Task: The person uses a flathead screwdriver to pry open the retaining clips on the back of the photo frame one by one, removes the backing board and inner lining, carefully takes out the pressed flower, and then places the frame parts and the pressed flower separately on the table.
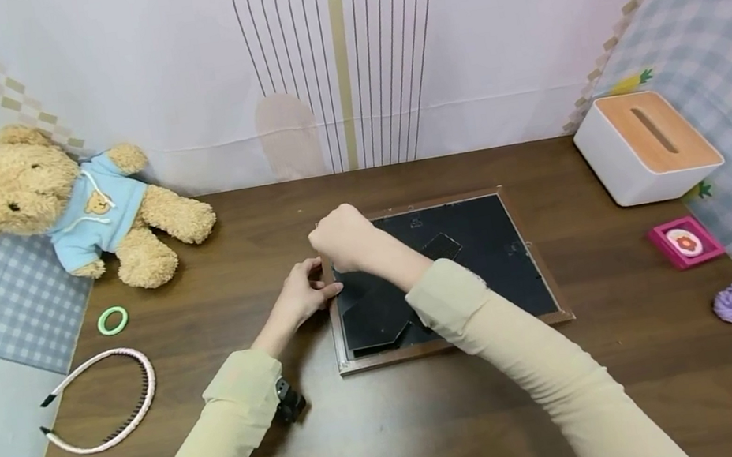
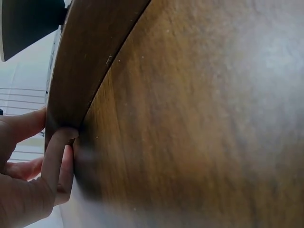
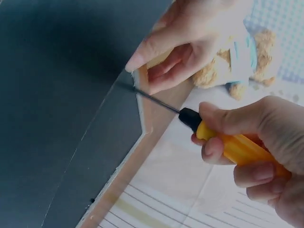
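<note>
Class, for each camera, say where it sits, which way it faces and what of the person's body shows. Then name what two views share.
Head: worn on the head, facing forward and down at the tabletop and picture frame; left hand, right hand and sleeves show.
Left wrist: on that wrist, facing low along the tabletop and picture frame's edge; part of the left hand shows.
Right wrist: on that wrist, facing the screwdriver by the picture frame's edge; both hands show.
Shared: head and right wrist both show the teddy bear.
</note>
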The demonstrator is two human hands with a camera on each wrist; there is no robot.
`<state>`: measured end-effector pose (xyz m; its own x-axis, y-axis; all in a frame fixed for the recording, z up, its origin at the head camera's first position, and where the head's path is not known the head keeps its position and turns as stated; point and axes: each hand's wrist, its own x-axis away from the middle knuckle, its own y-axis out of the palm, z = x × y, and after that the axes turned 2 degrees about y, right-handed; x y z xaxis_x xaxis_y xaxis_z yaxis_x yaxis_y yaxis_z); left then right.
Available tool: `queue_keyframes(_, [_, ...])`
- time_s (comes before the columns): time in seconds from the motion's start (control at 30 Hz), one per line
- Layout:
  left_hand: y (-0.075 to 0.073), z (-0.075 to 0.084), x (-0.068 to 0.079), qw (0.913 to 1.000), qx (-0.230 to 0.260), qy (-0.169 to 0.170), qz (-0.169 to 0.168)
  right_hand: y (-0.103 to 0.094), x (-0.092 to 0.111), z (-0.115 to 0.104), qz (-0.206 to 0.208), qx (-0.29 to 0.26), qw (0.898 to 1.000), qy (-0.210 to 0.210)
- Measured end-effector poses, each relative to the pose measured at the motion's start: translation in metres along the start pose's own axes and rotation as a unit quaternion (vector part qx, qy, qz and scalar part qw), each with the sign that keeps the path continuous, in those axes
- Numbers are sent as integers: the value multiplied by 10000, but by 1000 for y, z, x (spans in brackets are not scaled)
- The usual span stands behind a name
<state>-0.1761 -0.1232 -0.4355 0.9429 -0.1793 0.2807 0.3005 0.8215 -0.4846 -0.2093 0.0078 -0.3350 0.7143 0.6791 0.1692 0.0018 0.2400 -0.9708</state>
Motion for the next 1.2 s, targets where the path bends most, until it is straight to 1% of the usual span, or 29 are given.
queue_keyframes(0.03, [0,0,0,10000,4,14,-4,0,0,0,-13,-156,9998,108])
queue_keyframes(0.1, [0,-1,1,9999,101,-3,-3,3,3,5,-6,-752,9963,405])
queue_keyframes(0.13, [1,-1,1,9999,163,-38,-1,7,4,9,16,-1176,9915,560])
queue_keyframes(0.17, [1,-2,2,9997,211,-92,1,11,7,14,9,-1623,9843,692])
queue_keyframes(0.2, [1,-2,2,9996,247,-139,5,15,9,19,-19,-2101,9742,824])
queue_keyframes(0.23, [2,-3,2,9995,260,-199,-8,20,11,24,-31,-2599,9613,908])
queue_keyframes(0.27, [2,-4,2,9993,287,-251,-17,25,13,29,-66,-3061,9473,941])
queue_keyframes(0.33, [2,-5,3,9992,277,-288,-23,33,16,35,-156,-3753,9224,901])
queue_keyframes(0.37, [3,-5,3,9992,269,-284,-15,35,16,37,-207,-3982,9129,875])
queue_keyframes(0.4, [3,-5,4,9992,273,-284,-6,36,17,38,-232,-4143,9060,837])
queue_keyframes(0.43, [3,-5,4,9993,266,-278,-1,36,17,39,-242,-4241,9020,775])
queue_keyframes(0.47, [3,-5,4,9993,268,-270,5,35,16,38,-246,-4263,9014,716])
queue_keyframes(0.57, [3,-3,4,9996,182,-234,21,28,12,34,-273,-4124,9091,528])
queue_keyframes(0.63, [2,-1,4,9999,8,-111,42,21,8,30,-261,-3939,9176,457])
queue_keyframes(0.73, [1,2,4,9999,-139,11,100,11,3,22,-195,-3576,9331,329])
queue_keyframes(0.8, [1,3,4,9997,-222,56,127,5,1,18,-117,-3383,9405,283])
queue_keyframes(0.87, [1,3,4,9998,-177,15,87,2,-1,13,-71,-3247,9454,250])
queue_keyframes(1.07, [-1,2,4,9998,-147,-78,96,-3,-8,5,-97,-3104,9503,230])
queue_keyframes(1.17, [0,1,3,9999,18,-121,77,0,-6,9,-122,-3043,9524,151])
queue_keyframes(1.2, [1,0,2,9998,114,-142,50,2,-3,12,-135,-3123,9498,164])
